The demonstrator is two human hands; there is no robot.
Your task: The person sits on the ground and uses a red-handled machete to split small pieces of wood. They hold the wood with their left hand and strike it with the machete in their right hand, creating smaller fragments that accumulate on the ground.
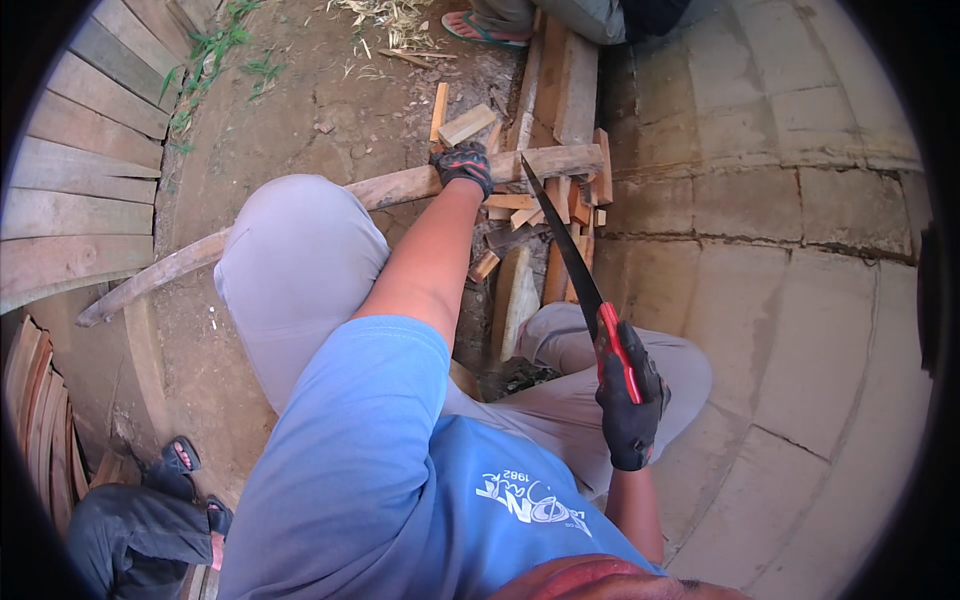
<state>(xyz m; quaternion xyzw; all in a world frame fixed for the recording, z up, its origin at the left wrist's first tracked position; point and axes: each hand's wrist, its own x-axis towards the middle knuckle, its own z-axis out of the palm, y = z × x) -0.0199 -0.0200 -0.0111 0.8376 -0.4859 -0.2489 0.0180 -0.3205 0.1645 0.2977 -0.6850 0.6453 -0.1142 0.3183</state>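
Note:
A long, curved wooden pole (400, 187) runs from the lower left, over my bent left leg, to a stack of wood at the upper middle. My left hand (462, 167), in a dark glove, is closed around the pole a little short of its far right end. In my gloved right hand (630, 410) is a handsaw (570, 240) with a red handle and a narrow dark blade. The blade slants up and left, its tip over the pole to the right of my left hand. Whether the blade touches the wood, I cannot tell.
Several cut wood offcuts (466, 125) lie around the pole's right part. A thick beam (575, 90) runs away from me beside a block wall (750, 300). Another person's sandalled foot (487, 30) is at the top; someone else's legs (140, 535) show lower left. Planks (85, 165) line the left.

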